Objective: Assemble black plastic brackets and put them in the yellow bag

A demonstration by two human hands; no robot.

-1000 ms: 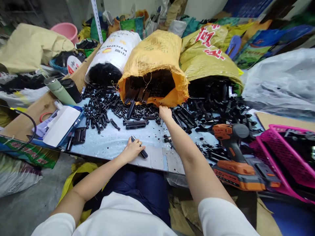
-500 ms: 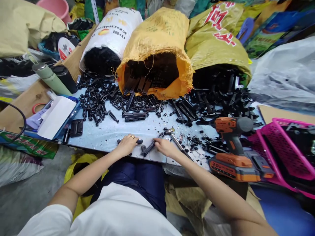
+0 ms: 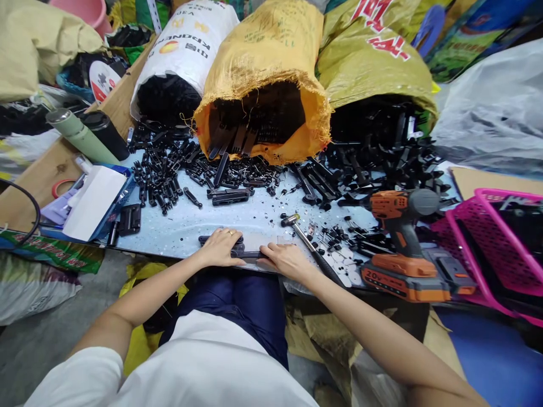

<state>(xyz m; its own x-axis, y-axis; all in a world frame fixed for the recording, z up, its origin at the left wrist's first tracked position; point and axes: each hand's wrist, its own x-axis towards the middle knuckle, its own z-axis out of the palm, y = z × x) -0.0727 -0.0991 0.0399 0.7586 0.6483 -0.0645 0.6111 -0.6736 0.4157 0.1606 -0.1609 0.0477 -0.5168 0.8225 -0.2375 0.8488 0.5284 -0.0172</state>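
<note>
At the table's front edge, my left hand (image 3: pixel 220 247) and my right hand (image 3: pixel 285 260) grip opposite ends of a long black part (image 3: pixel 251 255). Its ends are hidden by my fingers, so its exact kind does not show. Another black part (image 3: pixel 204 240) sticks out beneath and beside my left hand. A grey flat plate (image 3: pixel 258 247) lies under the held part. To the right of my right hand rests a hammer (image 3: pixel 306 236), its metal head away from me and its black handle pointing toward the table edge.
Three sacks, white (image 3: pixel 182 51), orange (image 3: pixel 263 51) and yellow (image 3: pixel 373 79), open toward me over heaps of black parts (image 3: pixel 159 175). At right stand an orange cordless drill (image 3: pixel 399 243) and a pink basket (image 3: pixel 479 249). Bottles (image 3: pixel 80 133) and a blue tray (image 3: pixel 127 195) are at left.
The black part near my right hand has turned level with the table edge, and my left hand has joined in holding it. The hammer now lies apart from that part.
</note>
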